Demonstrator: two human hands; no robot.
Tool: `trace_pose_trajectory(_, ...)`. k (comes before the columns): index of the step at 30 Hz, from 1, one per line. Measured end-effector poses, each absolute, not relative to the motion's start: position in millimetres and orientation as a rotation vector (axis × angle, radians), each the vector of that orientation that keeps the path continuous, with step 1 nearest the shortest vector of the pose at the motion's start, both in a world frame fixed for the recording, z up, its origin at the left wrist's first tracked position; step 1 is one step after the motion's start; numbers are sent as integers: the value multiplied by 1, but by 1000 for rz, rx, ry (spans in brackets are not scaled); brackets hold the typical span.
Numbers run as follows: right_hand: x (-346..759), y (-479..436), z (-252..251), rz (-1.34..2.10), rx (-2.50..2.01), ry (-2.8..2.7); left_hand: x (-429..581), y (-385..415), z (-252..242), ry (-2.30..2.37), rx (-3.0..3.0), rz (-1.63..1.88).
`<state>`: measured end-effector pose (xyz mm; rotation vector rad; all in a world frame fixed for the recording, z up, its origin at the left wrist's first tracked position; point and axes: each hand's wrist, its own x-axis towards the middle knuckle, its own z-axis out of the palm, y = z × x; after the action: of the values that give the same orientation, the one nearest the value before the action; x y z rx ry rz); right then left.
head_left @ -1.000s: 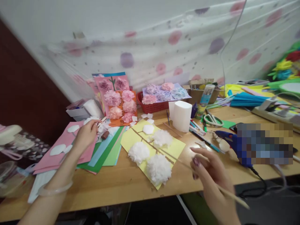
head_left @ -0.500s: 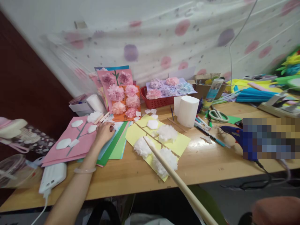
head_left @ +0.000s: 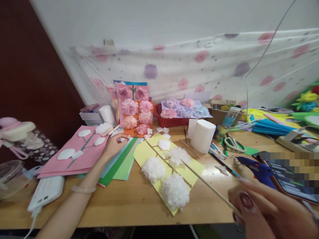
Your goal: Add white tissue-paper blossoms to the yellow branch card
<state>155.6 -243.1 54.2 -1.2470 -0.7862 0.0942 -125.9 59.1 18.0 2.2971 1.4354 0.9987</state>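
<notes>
My right hand pinches a thin wooden stick between thumb and fingers. The stick's pointed tip shows in front of the white fluffy paper flowers on a yellow sheet. Brown branch lines are drawn on that sheet, with a flat white paper disc beside them. At the left, my left hand is curled over a pile of coloured paper, thumb and fingertips together near small white paper pieces. Whatever is between those fingertips is too small to make out.
A pink sheet with white discs lies at the left, near a white power bank. A tissue roll, a red basket and finished flower cards stand behind. A blue glue gun and a phone lie right.
The camera view has shifted, and my right hand has come into view holding the stick. The stick's tip has moved right, away from the left flower. My left hand stays over the paper pile.
</notes>
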Motion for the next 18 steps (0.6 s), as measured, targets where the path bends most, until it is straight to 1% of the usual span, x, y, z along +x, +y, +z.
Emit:
trace_pose_trajectory(1,157,-234,52,140,-1228,-761,-116,52,20,1383,2225,1009)
trace_pose_trajectory(3,161,-215,40,324,-1133,-771,-91,31,26,1144,1888,988)
trace_pose_trajectory(5,169,-201,22,444,-1074,-700,-60,7,30,911,1678,855)
trace_pose_trajectory(8,180,-194,-1,513,-1040,-548,-16,-27,33,698,1493,663)
trace_pose_trajectory(12,181,-200,-13,535,-1036,-421,15,-54,24,642,1358,531)
trace_pose_trajectory(18,178,-203,-19,590,-1028,-465,11,-59,12,641,1290,462)
